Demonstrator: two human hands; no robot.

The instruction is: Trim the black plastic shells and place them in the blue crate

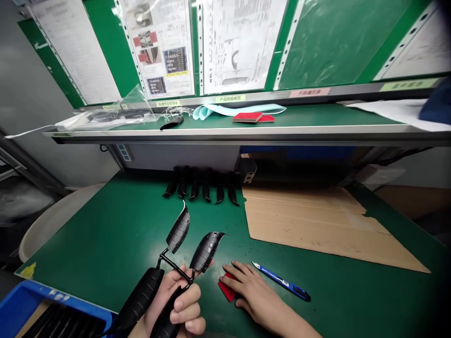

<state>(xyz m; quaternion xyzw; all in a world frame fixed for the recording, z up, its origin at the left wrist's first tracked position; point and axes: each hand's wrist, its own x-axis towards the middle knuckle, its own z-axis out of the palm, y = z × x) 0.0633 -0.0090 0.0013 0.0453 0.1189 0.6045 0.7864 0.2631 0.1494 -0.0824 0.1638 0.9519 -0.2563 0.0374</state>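
Note:
My left hand (188,310) is closed around a black moulded plastic piece (178,230). Several curved, ribbed shells branch off the thin connecting frame of this piece, two pointing up and two down towards me. Part of its lower right shell is covered by my fingers. To the right, my right hand (255,293) lies over a small red pad (227,292) on the green table, fingers stretched and slightly apart. The pad is partly hidden under the fingers. Just beyond that hand lies a blue utility knife (282,280), its blade tip pointing to the upper left.
Several black curved parts (206,190) stand in a row at the table's back. Flat cardboard (303,225) covers the right rear. A blue bin (81,307) holds black parts at lower left. Red pads (247,117) and a light-blue sheet (239,110) lie on the shelf (310,119).

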